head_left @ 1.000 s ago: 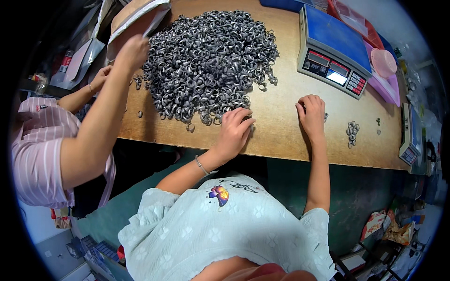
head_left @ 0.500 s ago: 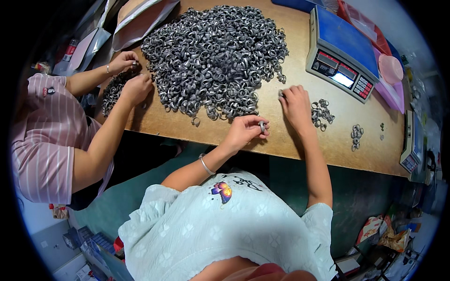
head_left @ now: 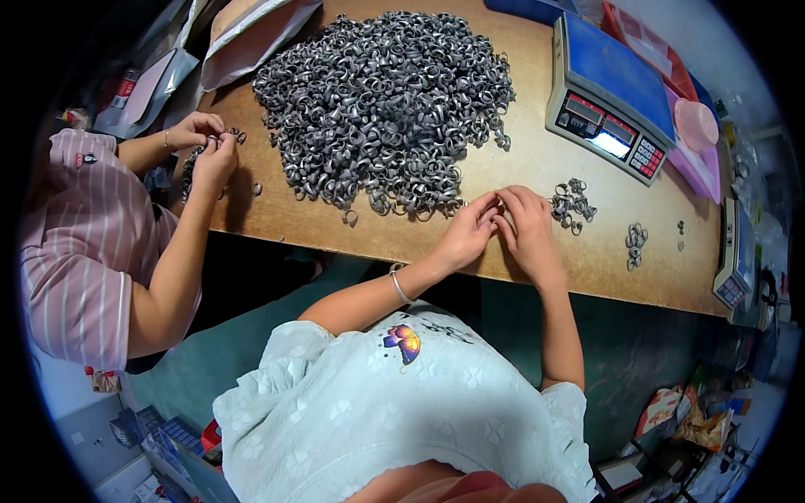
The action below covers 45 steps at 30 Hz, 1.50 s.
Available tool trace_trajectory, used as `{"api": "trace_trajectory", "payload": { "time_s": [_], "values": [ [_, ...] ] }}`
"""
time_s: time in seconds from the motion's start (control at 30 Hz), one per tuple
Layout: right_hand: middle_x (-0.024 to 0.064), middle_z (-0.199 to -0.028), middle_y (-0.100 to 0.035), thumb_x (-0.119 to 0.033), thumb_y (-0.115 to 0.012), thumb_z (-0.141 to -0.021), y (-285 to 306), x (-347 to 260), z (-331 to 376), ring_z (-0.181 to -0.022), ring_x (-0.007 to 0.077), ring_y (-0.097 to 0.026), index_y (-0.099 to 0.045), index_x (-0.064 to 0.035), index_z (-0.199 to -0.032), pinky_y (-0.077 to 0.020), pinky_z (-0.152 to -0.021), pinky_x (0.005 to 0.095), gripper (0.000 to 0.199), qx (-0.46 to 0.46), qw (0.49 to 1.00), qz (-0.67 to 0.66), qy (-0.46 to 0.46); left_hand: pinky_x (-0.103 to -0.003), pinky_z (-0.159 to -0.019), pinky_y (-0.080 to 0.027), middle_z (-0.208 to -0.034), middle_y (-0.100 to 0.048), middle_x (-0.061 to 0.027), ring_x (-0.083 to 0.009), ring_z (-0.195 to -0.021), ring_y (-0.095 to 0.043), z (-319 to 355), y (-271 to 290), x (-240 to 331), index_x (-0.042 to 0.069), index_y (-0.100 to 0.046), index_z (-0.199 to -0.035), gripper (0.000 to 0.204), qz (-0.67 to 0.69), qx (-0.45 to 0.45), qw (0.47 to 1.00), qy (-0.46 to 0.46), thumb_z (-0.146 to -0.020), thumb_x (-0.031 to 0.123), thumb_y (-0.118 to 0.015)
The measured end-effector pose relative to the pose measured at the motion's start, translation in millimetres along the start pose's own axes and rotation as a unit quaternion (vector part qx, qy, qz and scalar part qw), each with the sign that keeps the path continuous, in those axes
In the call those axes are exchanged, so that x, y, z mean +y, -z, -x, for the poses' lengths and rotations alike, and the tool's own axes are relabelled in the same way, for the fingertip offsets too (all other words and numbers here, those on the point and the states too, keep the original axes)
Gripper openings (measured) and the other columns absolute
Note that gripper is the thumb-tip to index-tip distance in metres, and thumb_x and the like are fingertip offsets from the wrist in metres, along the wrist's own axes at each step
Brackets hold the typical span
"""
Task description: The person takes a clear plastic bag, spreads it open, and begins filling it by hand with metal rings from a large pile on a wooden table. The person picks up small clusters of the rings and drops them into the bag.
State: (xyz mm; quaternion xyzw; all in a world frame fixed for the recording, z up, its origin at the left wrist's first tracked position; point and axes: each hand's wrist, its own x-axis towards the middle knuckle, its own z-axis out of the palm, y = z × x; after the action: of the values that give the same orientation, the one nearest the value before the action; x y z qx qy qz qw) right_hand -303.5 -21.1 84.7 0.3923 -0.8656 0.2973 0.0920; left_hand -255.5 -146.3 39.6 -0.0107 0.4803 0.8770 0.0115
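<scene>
In front of me, at the near edge of the pile of grey metal rings (head_left: 377, 109), my two hands meet fingertip to fingertip. My left hand (head_left: 468, 237) is closed in a pinch, on the ring seen in it a moment before; the fingers now hide it. My right hand (head_left: 532, 239) is also closed, its fingertips pressed in against the left ones, and whatever they hold is hidden. Just right of it lies a small group of rings (head_left: 573, 205). Farther right are a smaller cluster of rings (head_left: 636, 245) and a couple of tiny pieces (head_left: 681, 235).
A co-worker's hands (head_left: 210, 144) handle rings beside a smaller dark heap at the left. A blue-topped scale (head_left: 616, 75) stands at the back right, near a pink cup (head_left: 698, 124). Another scale (head_left: 734, 267) sits at the right edge. A white sack (head_left: 251, 42) leans at the back left.
My left hand has moved right and my right hand has come back toward me, so their fingertips now meet. The co-worker's hands have shifted left, and a loose ring shows beside them.
</scene>
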Motion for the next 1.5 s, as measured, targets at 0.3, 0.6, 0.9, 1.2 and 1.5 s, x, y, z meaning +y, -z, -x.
{"api": "trace_trajectory", "payload": {
  "time_s": [0.3, 0.6, 0.9, 1.2, 1.5],
  "values": [
    [0.0142, -0.101, -0.053, -0.006, -0.061, -0.073, -15, 12, -9, -0.100, 0.0300, -0.049, -0.056, -0.0025, -0.100, -0.0357, -0.088, 0.0406, 0.028, 0.077, 0.996, 0.028, -0.046, -0.057, -0.100, -0.020, -0.140, -0.026, -0.0167, -0.0402, -0.127, -0.022, 40, 33, 68, 0.010, -0.047, -0.122, 0.054, -0.726, 0.119, 0.657, -0.165, -0.072, 0.012, -0.066],
    [0.0123, -0.108, -0.051, -0.006, -0.064, -0.068, -43, -16, -32, -0.098, 0.0289, -0.048, -0.052, -0.0085, -0.111, -0.0391, -0.082, 0.0377, 0.045, -0.066, 0.992, -0.074, 0.073, -0.053, -0.099, -0.026, -0.128, -0.037, -0.0130, -0.0376, -0.121, -0.031, 40, 65, 70, 0.008, -0.049, -0.115, 0.049, -0.717, 0.074, 0.665, -0.196, -0.068, 0.009, -0.063],
    [0.0091, -0.089, -0.054, 0.001, -0.059, -0.067, -31, 1, -17, -0.087, 0.0269, -0.049, -0.055, -0.0059, -0.099, -0.0394, -0.075, 0.0355, 0.033, -0.025, 0.998, -0.025, 0.060, -0.050, -0.100, -0.028, -0.115, -0.050, -0.0097, -0.0337, -0.119, -0.039, 54, 76, 70, 0.006, -0.057, -0.097, 0.035, -0.697, 0.058, 0.679, -0.222, -0.064, -0.006, -0.058],
    [0.0148, -0.080, -0.054, -0.001, -0.056, -0.077, -27, 28, -14, -0.073, 0.0302, -0.052, -0.053, 0.0008, -0.086, -0.0423, -0.065, 0.0349, 0.010, 0.078, 0.986, -0.117, -0.092, -0.040, -0.089, -0.041, -0.106, -0.054, -0.0126, -0.0337, -0.113, -0.045, 55, 78, 72, 0.002, -0.058, -0.094, 0.027, -0.639, 0.076, 0.726, -0.243, -0.070, -0.010, -0.056],
    [0.0159, -0.091, -0.057, -0.007, -0.055, -0.081, -20, 33, -29, -0.084, 0.0313, -0.054, -0.056, 0.0002, -0.094, -0.0413, -0.074, 0.0383, 0.015, 0.117, 0.974, 0.069, -0.181, -0.033, -0.083, -0.044, -0.095, -0.061, -0.0137, -0.0287, -0.095, -0.057, 35, 77, 74, -0.001, -0.060, -0.092, 0.018, -0.542, 0.164, 0.782, -0.262, -0.074, -0.006, -0.059]
  ]
}}
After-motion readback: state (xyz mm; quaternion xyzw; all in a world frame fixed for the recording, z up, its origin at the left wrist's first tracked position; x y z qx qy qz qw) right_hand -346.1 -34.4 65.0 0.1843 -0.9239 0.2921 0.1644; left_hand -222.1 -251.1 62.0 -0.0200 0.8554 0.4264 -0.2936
